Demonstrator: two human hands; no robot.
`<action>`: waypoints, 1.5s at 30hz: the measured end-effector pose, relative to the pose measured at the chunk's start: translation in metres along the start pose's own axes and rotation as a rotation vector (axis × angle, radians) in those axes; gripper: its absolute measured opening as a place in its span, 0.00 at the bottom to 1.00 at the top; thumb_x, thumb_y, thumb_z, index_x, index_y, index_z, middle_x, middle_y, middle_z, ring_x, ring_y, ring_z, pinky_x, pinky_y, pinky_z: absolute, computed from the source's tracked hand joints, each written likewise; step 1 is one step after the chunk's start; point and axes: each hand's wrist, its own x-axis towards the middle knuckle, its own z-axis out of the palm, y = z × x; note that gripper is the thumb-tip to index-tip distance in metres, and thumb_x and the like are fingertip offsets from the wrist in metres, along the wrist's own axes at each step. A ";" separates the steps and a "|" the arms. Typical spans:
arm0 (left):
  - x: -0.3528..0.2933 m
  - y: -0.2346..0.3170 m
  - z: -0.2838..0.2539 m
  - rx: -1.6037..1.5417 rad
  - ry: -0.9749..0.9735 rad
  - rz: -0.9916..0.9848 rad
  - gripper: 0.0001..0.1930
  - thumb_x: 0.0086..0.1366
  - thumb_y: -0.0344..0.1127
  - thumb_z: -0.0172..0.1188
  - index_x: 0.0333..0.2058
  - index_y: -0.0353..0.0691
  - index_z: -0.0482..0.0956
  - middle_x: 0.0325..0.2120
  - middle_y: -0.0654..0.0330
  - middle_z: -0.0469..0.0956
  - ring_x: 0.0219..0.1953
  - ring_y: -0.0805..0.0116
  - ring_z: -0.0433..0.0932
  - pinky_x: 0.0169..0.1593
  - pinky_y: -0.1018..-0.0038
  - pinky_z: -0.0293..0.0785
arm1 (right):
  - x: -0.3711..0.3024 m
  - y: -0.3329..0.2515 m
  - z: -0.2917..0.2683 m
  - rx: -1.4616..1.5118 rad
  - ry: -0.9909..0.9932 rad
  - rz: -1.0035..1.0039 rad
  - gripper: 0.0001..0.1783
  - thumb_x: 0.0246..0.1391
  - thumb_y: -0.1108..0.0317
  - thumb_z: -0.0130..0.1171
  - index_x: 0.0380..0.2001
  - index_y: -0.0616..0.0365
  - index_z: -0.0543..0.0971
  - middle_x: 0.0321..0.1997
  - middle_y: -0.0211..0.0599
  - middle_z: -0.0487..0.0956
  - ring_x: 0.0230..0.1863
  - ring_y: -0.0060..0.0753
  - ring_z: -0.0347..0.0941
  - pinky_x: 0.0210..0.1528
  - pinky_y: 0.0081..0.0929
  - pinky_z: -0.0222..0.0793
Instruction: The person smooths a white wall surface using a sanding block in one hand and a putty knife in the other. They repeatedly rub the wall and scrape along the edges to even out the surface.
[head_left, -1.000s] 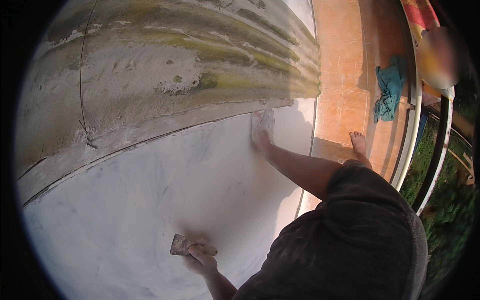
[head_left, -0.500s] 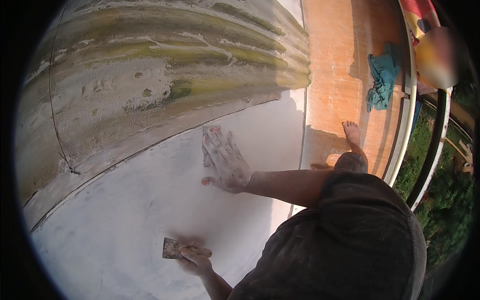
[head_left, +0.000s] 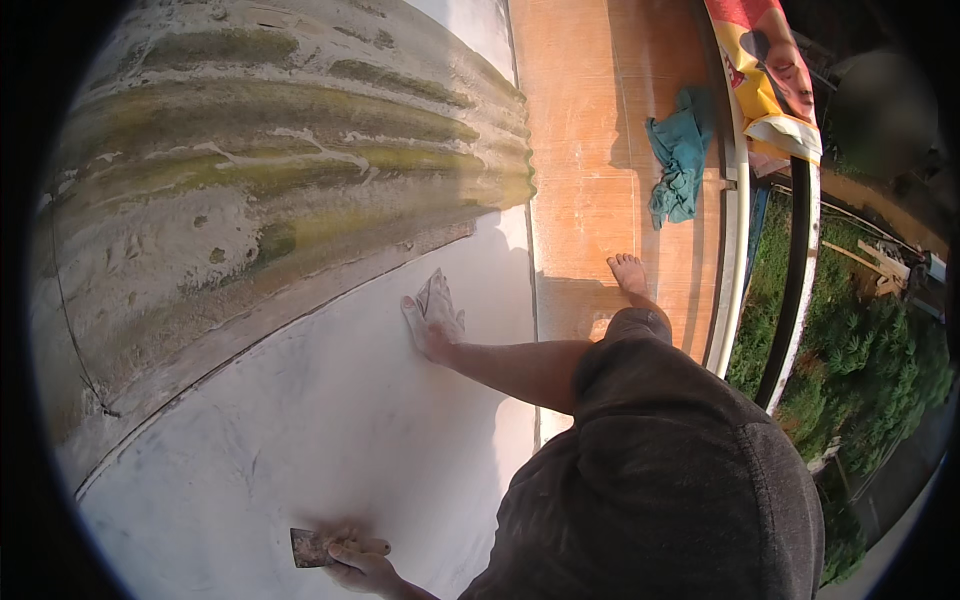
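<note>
My right hand [head_left: 433, 328] lies against a smooth whitish wall surface [head_left: 250, 430], coated in pale dust. Under its fingers is a thin grey sheet that looks like sandpaper [head_left: 430, 290], partly hidden by the hand. Lower in the view, my left hand [head_left: 362, 566] is wrapped round the handle of a putty knife [head_left: 306, 548]. The knife's stained, squared blade points left, and a dark shadow falls on the white surface beside it. Both hands are apart from each other.
Corrugated, mossy sheeting [head_left: 300, 130] borders the white surface above. Orange flooring [head_left: 570, 120] runs along the right, where my bare foot [head_left: 628, 272] rests. A teal cloth [head_left: 682, 160] lies there, near a railing [head_left: 742, 260] with a printed banner [head_left: 765, 65]. Greenery lies beyond.
The view has swung, so the surroundings sit farther left. Across the wall, my right hand has slid toward the orange floor, its fingers now closer together. My left hand keeps the putty knife.
</note>
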 end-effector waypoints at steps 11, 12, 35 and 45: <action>0.003 -0.008 0.005 -0.033 -0.034 -0.159 0.22 0.76 0.46 0.44 0.45 0.29 0.75 0.27 0.57 0.76 0.25 0.69 0.76 0.25 0.68 0.75 | 0.045 0.047 0.009 -0.101 -0.015 -0.273 0.50 0.65 0.46 0.52 0.71 0.73 0.42 0.74 0.61 0.49 0.77 0.53 0.41 0.75 0.43 0.41; 0.004 -0.009 0.007 -0.013 -0.002 -0.045 0.22 0.76 0.46 0.44 0.44 0.28 0.75 0.27 0.56 0.76 0.25 0.69 0.76 0.24 0.69 0.74 | 0.060 0.052 0.007 -0.116 -0.062 -0.231 0.49 0.65 0.47 0.52 0.70 0.75 0.45 0.71 0.62 0.56 0.74 0.53 0.48 0.74 0.41 0.45; 0.002 -0.020 0.015 -0.055 0.147 0.284 0.20 0.76 0.44 0.48 0.36 0.30 0.77 0.27 0.53 0.80 0.26 0.57 0.79 0.29 0.64 0.73 | -0.037 0.020 0.001 -0.336 -0.328 -0.829 0.53 0.56 0.61 0.66 0.74 0.59 0.45 0.76 0.56 0.52 0.76 0.58 0.49 0.73 0.55 0.49; 0.004 -0.019 0.013 -0.039 0.105 0.350 0.18 0.75 0.43 0.48 0.35 0.34 0.78 0.25 0.56 0.81 0.26 0.57 0.80 0.30 0.63 0.73 | -0.057 -0.037 -0.014 -0.692 -0.341 -1.086 0.55 0.53 0.50 0.67 0.73 0.65 0.49 0.76 0.65 0.44 0.75 0.72 0.41 0.75 0.58 0.44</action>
